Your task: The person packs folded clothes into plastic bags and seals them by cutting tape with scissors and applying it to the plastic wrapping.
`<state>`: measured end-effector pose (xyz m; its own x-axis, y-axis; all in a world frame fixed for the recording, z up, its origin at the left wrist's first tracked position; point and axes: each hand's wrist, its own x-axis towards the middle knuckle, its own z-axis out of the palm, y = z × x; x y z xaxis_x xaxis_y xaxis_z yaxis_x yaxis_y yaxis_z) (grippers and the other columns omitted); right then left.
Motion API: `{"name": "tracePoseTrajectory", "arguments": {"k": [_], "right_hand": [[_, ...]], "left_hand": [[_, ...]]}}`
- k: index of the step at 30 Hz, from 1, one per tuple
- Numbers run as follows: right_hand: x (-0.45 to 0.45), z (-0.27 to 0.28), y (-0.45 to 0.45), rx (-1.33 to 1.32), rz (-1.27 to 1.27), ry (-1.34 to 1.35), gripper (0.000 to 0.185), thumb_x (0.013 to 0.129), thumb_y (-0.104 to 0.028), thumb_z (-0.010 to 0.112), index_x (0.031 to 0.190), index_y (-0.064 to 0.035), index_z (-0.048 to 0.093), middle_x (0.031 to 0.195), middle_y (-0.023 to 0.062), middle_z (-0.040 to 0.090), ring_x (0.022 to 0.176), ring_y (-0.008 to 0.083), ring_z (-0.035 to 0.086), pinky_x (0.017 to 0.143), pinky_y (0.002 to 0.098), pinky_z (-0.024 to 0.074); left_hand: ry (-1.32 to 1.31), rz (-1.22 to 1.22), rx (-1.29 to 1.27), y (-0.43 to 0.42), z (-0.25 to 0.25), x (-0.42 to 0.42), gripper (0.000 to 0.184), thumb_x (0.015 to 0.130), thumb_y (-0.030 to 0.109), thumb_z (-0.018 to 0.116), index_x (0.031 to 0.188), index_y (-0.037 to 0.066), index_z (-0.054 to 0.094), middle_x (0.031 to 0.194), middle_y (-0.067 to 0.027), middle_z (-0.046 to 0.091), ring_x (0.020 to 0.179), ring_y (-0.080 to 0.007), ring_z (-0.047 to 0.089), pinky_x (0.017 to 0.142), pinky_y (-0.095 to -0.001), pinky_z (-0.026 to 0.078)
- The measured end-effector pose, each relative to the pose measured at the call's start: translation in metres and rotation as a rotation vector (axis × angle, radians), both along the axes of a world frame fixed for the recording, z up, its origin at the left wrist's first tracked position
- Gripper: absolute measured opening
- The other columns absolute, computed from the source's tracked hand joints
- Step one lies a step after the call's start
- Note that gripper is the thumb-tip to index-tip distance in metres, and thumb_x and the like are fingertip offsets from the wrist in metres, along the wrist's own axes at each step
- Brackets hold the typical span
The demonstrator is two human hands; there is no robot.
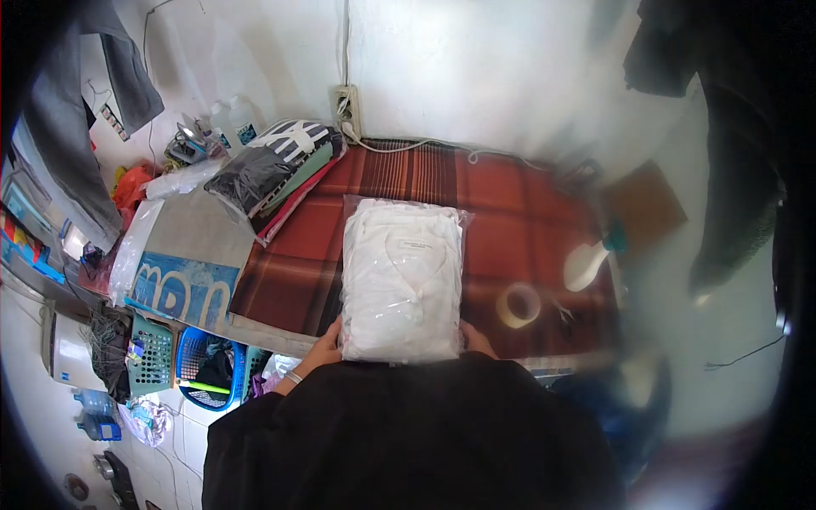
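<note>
A folded white garment with a collar label, probably a shirt, in a clear plastic bag (403,285) lies on the red-brown plaid cloth (518,221) right in front of me. At its lower left edge, my left hand (321,350) grips the bag's side; a bracelet circles that wrist. My right hand (478,341) holds the lower right edge. Fingertips of both hands are partly hidden by the package, and dark clothing covers the forearms.
Folded bagged clothes (276,174) are stacked at the back left. On the right lie a tape roll (518,305), scissors (563,313) and a white spray bottle (586,265). Baskets (208,370) stand below the table's left edge. A cord (399,146) runs from the wall socket (347,109).
</note>
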<state>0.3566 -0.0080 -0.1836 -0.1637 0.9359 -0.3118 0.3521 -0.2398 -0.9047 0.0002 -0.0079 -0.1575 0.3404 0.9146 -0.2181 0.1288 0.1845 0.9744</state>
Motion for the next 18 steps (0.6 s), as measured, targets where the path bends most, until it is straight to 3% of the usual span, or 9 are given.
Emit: {"name": "tracePoseTrajectory", "arguments": {"k": [4,6,7,9,10,15,17,18], "right_hand": [[0.004,-0.026,0.032,0.17,0.036,-0.216,0.047,0.091,-0.012,0.059,0.136,-0.0033,0.049,0.121,0.0163,0.064,0.109,0.0225,0.062,0.093,0.0331,0.0469],[-0.004,-0.029,0.049,0.18,-0.216,-0.117,0.046,0.09,-0.015,0.06,0.133,-0.0024,0.051,0.115,0.0171,0.066,0.106,0.0217,0.063,0.09,0.0332,0.0481],[-0.006,-0.032,0.052,0.178,-0.218,-0.116,0.046,0.09,-0.015,0.06,0.133,-0.0024,0.051,0.115,0.0171,0.066,0.106,0.0217,0.063,0.09,0.0332,0.0481],[-0.009,-0.036,0.055,0.296,-0.309,-0.149,0.047,0.088,-0.016,0.063,0.132,-0.0026,0.052,0.114,0.0172,0.066,0.104,0.0233,0.064,0.09,0.0337,0.0479],[-0.01,-0.027,0.054,0.293,-0.306,-0.154,0.047,0.088,-0.016,0.063,0.132,-0.0026,0.052,0.114,0.0172,0.066,0.104,0.0233,0.064,0.09,0.0337,0.0479],[-0.009,-0.012,0.048,0.084,-0.135,-0.291,0.05,0.086,-0.023,0.066,0.129,-0.0014,0.054,0.114,0.0188,0.066,0.106,0.0295,0.064,0.092,0.036,0.0468],[-0.008,-0.022,0.042,0.066,-0.089,-0.232,0.049,0.088,-0.025,0.063,0.129,-0.0008,0.053,0.114,0.0184,0.066,0.106,0.0317,0.063,0.092,0.0379,0.0471],[-0.008,-0.028,0.039,0.048,-0.042,-0.171,0.048,0.091,-0.027,0.061,0.129,-0.0002,0.053,0.113,0.0181,0.066,0.107,0.034,0.063,0.092,0.0398,0.0474]], "left_hand": [[0.213,0.158,0.109,0.022,0.0,0.018,0.063,0.093,0.014,0.061,0.148,0.002,0.033,0.138,-0.0151,0.053,0.125,-0.0197,0.052,0.102,-0.0294,0.041],[0.352,0.351,0.28,0.034,0.004,0.027,0.043,0.093,0.022,0.062,0.129,0.0,0.054,0.11,-0.0187,0.068,0.1,-0.0244,0.067,0.085,-0.0316,0.05],[0.353,0.347,0.279,0.042,0.003,0.026,0.043,0.093,0.022,0.062,0.129,0.0,0.054,0.11,-0.0187,0.068,0.1,-0.0244,0.067,0.085,-0.0316,0.05],[0.458,0.352,0.389,0.058,-0.002,0.024,0.032,0.092,0.026,0.062,0.109,-0.001,0.059,0.089,-0.0226,0.068,0.082,-0.0356,0.068,0.071,-0.0375,0.051],[0.496,0.377,0.462,0.063,0.003,0.025,0.026,0.091,0.024,0.061,0.1,0.0,0.058,0.084,-0.0254,0.065,0.081,-0.0434,0.064,0.069,-0.0438,0.05],[0.623,0.439,0.467,0.089,-0.032,0.012,0.024,0.093,0.022,0.055,0.101,0.0,0.06,0.092,-0.0271,0.066,0.088,-0.0454,0.062,0.075,-0.0512,0.049],[0.708,0.151,0.324,0.094,-0.056,-0.003,0.034,0.095,0.027,0.052,0.116,0.0,0.059,0.1,-0.0251,0.067,0.095,-0.0397,0.065,0.082,-0.0463,0.05],[0.709,0.153,0.323,0.09,-0.054,-0.003,0.034,0.095,0.027,0.052,0.116,0.0,0.059,0.1,-0.0251,0.067,0.095,-0.0397,0.065,0.082,-0.0463,0.05]]}}
